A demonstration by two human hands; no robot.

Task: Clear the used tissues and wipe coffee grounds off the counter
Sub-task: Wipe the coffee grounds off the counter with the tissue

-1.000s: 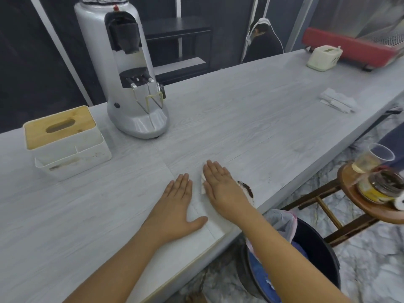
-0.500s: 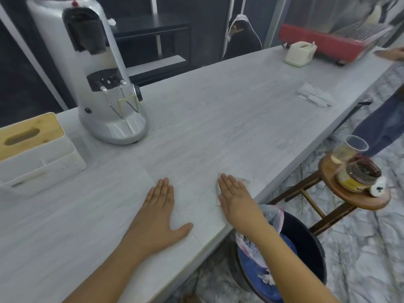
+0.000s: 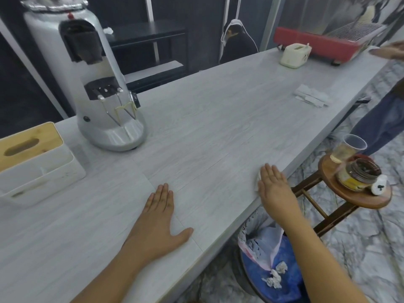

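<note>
My right hand (image 3: 274, 186) lies flat, fingers straight, pressing a white tissue (image 3: 258, 179) onto the grey counter (image 3: 218, 127) right at its near edge; only a sliver of the tissue shows past the fingers. My left hand (image 3: 156, 217) rests flat on the counter, palm down, fingers together, holding nothing. No coffee grounds are visible on the counter around my right hand. Below the edge stands a bin (image 3: 253, 272) lined with a blue bag, with crumpled tissues (image 3: 276, 274) inside.
A silver coffee grinder (image 3: 91, 84) stands at the back left, a white tissue box with a wooden lid (image 3: 32, 158) at far left. Folded tissues (image 3: 311, 98) and a cream box (image 3: 294, 55) lie farther along. A wooden stool (image 3: 354, 191) holding a cup and jar stands right; another person (image 3: 384, 114) is at far right.
My right hand has slid the tissue rightward along the counter to its near edge, over the dark patch of grounds seen earlier, which no longer shows. My left hand stays put.
</note>
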